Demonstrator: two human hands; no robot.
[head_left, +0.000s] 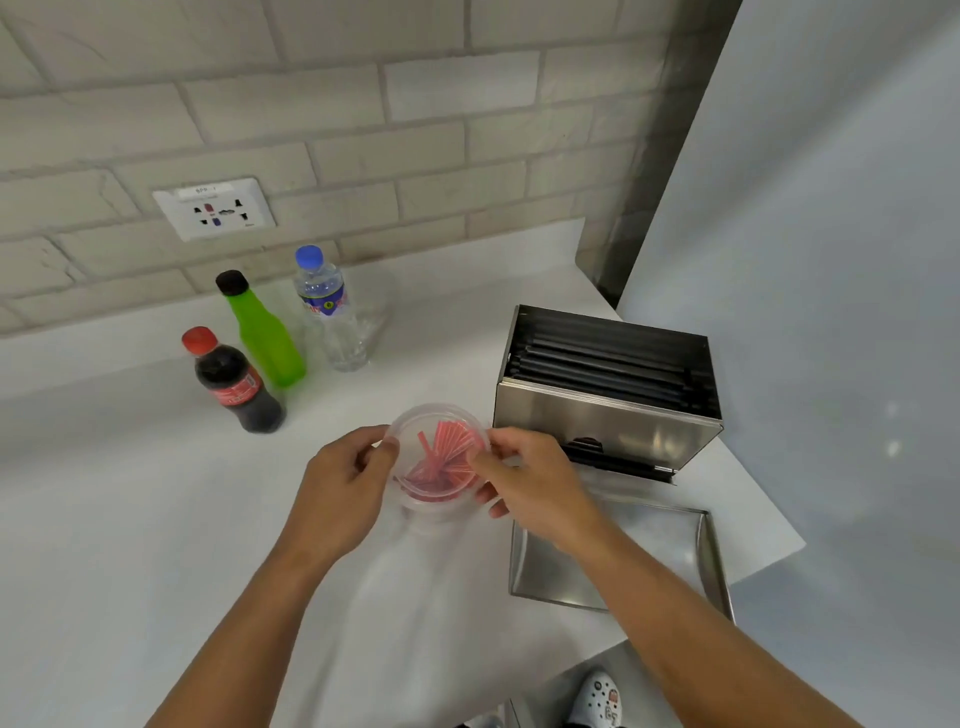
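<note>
Head view. A person's two hands meet over a white counter on a clear round container that holds a fan of short red straws. The left hand grips the container's left side, thumb at the rim and fingers curled round the wall. The right hand pinches the opposite rim, thumb on top and fingers curled beneath. The container thus lies directly between the two hands, touching both, with its open mouth turned toward the camera; whether its base rests on the counter cannot be told.

Just right of the right hand stands an open steel dispenser filled with black straws. In front of the dispenser a flat steel tray lies on the counter, partly under the right forearm. Well to the left and behind the container stand a cola bottle, a green bottle and a water bottle, close together. A wall socket sits in the brick wall above them. A white shoe shows at the lower edge.
</note>
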